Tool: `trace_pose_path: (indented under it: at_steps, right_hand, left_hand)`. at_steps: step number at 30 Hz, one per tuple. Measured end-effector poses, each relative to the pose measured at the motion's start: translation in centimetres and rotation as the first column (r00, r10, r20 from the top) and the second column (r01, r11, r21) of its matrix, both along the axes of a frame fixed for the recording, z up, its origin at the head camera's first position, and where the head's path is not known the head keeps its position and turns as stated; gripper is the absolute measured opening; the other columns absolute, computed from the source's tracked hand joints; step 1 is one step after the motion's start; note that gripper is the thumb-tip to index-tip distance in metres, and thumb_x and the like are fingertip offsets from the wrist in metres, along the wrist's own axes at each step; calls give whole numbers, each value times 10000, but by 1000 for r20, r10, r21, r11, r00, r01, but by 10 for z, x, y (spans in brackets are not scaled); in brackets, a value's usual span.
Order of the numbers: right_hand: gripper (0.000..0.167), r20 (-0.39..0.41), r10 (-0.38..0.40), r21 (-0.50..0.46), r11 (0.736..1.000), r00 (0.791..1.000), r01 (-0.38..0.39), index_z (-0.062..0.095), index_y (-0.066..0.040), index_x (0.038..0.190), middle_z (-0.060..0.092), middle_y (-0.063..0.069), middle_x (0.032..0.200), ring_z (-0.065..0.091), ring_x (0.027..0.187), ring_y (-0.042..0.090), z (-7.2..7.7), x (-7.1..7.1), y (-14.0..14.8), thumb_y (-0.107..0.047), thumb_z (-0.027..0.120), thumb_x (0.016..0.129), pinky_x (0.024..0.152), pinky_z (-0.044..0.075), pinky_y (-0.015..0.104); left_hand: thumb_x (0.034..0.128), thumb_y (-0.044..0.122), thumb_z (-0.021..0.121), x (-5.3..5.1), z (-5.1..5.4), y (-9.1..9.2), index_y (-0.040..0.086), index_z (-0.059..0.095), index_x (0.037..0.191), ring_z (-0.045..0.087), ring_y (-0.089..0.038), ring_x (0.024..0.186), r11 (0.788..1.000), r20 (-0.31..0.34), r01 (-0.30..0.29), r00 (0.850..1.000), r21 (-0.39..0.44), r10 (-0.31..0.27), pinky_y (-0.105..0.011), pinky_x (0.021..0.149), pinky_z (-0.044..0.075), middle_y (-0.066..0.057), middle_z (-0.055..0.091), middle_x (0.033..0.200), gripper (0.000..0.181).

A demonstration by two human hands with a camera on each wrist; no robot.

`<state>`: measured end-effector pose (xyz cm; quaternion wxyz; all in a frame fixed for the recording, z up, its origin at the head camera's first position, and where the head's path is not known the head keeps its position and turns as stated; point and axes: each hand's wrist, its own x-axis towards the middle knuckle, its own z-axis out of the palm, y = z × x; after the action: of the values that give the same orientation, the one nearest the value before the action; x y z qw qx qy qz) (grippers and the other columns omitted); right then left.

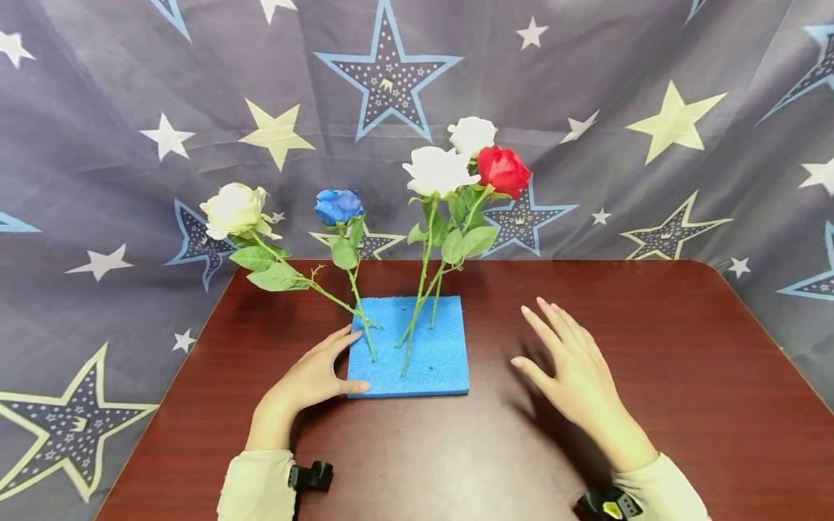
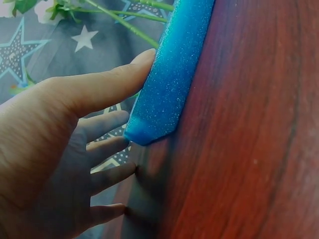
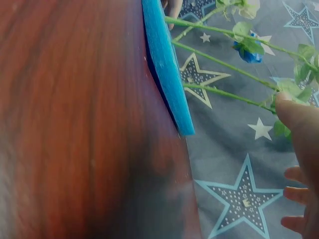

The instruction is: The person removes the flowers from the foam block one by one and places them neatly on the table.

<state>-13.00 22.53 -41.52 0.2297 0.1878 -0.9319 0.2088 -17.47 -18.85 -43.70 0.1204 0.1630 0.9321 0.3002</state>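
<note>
"On the counter (image 1: 417,463), where are the five roses (image 1: 439,172)?"

"Their stems stand in the blue block (image 1: 446,354)."

"And beside it?"

"The left hand (image 1: 317,373) touches its left edge, thumb and fingers spread; the right hand (image 1: 573,362), loosely spread too, hovers well apart, holding nothing."

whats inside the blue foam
Stems of a cream rose, blue rose, red rose and two white roses enter the blue foam from above; their buried ends are hidden.
</note>
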Motion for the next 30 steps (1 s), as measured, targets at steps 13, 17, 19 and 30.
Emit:
trace_pose_path:
  at_steps: [13, 17, 19, 30]
  right_hand:
    - [740, 67, 135, -126, 984, 989, -126, 430, -254, 1520, 440, 3, 1521, 418, 1376, 267, 4, 8, -20, -311, 777, 868, 1095, 330, 500]
    - [719, 89, 162, -181, 973, 983, -144, 436, -276, 1513, 453, -30, 1508, 423, 1371, 220, 5, 9, -27, -283, 774, 879, 1091, 350, 461]
    - [696, 85, 168, -221, 964, 982, -146, 458, -274, 1500, 482, -36, 1484, 441, 1356, 198, 3, 8, -31, -249, 775, 881, 1083, 362, 417]
    - [527, 38, 298, -414, 873, 954, -256, 611, -129, 1365, 643, -19, 1276, 605, 1154, 222, -9, -3, -67, -95, 776, 865, 1016, 402, 213]
  left_hand:
    - [784, 549, 788, -3, -2, -2, 146, 376, 1545, 247, -409, 1447, 1000, -6, 12, 1000, 26, -12, -666, 1068, 288, -115, 245, 1615, 955]
    - [791, 518, 796, 0, -2, -3, 130, 378, 1542, 250, -413, 1444, 1000, -11, 9, 1000, 30, -9, -672, 1067, 283, -131, 246, 1612, 943]
    - [792, 504, 800, 0, -2, -3, 134, 382, 1541, 254, -411, 1444, 1000, -17, 9, 1000, 30, -9, -669, 1067, 284, -134, 250, 1610, 934]
    - [795, 483, 803, 1, -2, 1, 163, 379, 1546, 254, -422, 1441, 1000, 11, 1, 1000, 28, -2, -672, 1073, 271, -119, 244, 1615, 919]
